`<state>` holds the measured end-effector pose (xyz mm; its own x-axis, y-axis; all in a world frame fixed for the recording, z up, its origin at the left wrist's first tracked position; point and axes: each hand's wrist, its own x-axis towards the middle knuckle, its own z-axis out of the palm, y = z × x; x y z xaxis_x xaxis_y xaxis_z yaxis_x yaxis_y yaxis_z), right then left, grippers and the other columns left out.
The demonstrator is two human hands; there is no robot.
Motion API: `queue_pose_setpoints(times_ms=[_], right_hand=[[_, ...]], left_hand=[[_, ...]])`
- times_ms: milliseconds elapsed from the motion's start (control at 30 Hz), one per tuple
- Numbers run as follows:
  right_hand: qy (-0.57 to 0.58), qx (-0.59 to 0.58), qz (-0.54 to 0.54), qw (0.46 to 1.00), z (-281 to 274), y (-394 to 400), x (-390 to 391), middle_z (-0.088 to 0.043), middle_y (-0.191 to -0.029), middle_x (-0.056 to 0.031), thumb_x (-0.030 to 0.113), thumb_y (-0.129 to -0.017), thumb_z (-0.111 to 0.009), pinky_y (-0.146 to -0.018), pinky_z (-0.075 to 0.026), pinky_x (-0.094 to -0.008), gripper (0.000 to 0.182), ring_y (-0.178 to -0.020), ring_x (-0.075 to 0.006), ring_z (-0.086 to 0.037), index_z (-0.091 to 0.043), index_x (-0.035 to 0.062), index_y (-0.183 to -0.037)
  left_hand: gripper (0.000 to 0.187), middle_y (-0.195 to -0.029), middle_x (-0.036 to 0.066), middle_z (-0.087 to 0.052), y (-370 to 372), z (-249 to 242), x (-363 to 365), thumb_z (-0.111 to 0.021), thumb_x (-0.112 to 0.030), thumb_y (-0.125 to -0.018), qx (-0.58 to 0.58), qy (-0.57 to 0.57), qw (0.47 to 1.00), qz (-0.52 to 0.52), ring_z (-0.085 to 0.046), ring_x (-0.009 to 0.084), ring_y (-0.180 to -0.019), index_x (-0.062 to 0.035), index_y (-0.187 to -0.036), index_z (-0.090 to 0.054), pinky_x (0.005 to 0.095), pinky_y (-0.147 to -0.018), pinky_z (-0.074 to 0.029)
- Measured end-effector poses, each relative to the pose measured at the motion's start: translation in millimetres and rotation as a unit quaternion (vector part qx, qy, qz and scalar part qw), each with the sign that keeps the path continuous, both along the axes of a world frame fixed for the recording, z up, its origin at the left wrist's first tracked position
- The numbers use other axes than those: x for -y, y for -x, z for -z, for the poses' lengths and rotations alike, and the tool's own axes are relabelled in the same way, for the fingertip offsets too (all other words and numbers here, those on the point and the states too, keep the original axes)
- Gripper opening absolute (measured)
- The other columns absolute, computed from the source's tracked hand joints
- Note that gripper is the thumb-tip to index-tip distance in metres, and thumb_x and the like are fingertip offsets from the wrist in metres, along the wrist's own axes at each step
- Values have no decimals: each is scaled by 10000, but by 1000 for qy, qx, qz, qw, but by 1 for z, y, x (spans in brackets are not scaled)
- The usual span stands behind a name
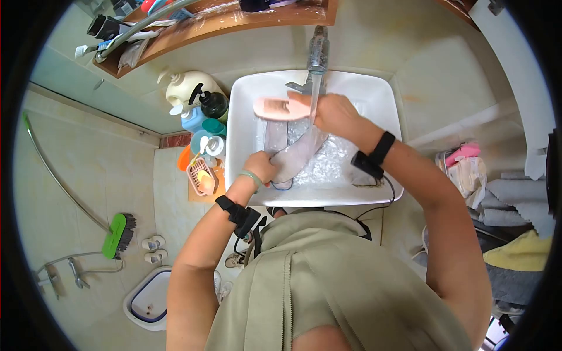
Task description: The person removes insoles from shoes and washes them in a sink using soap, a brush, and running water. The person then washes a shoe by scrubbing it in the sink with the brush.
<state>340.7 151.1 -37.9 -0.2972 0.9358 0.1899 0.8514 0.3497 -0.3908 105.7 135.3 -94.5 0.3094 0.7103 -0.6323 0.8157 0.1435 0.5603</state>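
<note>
Gripping a pink brush (280,109) by its handle, my right hand (333,114) sits curled above the white sink (386,99), wrist bent, forearm running back to the lower right. The brush lies level, its head pointing left, directly under the stream from the tap (318,50). The grip is closed fully round the handle.

My left hand (260,167) is lower and to the left, at the near rim of the sink. Its grip is pinched shut on the heel end of a grey shoe (298,153), which lies in the basin, tilted, its other end up under the brush. Whether the brush touches the shoe I cannot tell. Water stands in the basin around the shoe.

Count on the arms: two black wrist straps, one on each forearm, and one pale green band (253,177) on the left wrist.

Count beside the sink, on the left: one cream pump bottle (186,88), one dark pump bottle (213,104), one blue bottle (192,119), and one pink basket (202,175); the smaller teal containers among them I cannot count with certainty.

On the floor at left: one green scrub brush (119,235) on a long handle, and one white basin (146,298). One wooden shelf (234,20) hangs above the tap.
</note>
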Motion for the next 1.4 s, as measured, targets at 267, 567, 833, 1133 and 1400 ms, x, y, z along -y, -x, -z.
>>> queue_pose_setpoints(times_ms=[267, 567, 833, 1133, 1400], right_hand=[[25, -99, 6, 995, 0, 2, -44, -653, -1046, -141, 212, -810, -678, -765, -508, -367, 400, -874, -325, -638, -601, 166, -1200], [164, -147, -33, 975, -40, -16, 34, -632, -1092, -196, 201, -867, -609, -807, -486, -356, 557, -957, -301, -630, -405, 68, -1368], [23, -150, -39, 988, 56, -43, 72, -513, -697, 42, 120, -926, -542, -502, -389, -208, 432, -554, -58, -461, -472, 113, -1351], [279, -320, 115, 898, 23, -27, 106, -673, -861, 6, 137, -927, -536, -678, -466, -306, 383, -731, -149, -586, -511, 41, -1296], [208, -271, 158, 927, 25, 27, 130, -627, -1173, -108, 137, -905, -558, -896, -428, -259, 381, -1033, -129, -570, -537, 30, -1270]], left_hand=[[308, -575, 183, -624, 6, -2, 11, -608, -195, -795, -44, -47, 998, 3, -634, 240, -471, 110, -770, -648, 337, -496, -516], [310, -705, 201, -638, 16, 27, 13, -629, -168, -792, 75, -112, 988, -73, -663, 287, -590, 96, -953, -602, 365, -539, -526], [439, -903, 224, -650, 17, -15, 42, -625, -182, -787, 58, -336, 940, -32, -627, 381, -844, 28, -1165, -550, 408, -786, -502], [252, -709, 66, -641, 180, 0, 49, -704, -221, -786, 3, -212, 938, -274, -613, 139, -636, 14, -862, -650, 284, -604, -499], [414, -906, 138, -659, 232, 60, 37, -791, -246, -671, -19, -248, 888, -387, -639, 233, -804, 20, -941, -623, 340, -699, -507]])
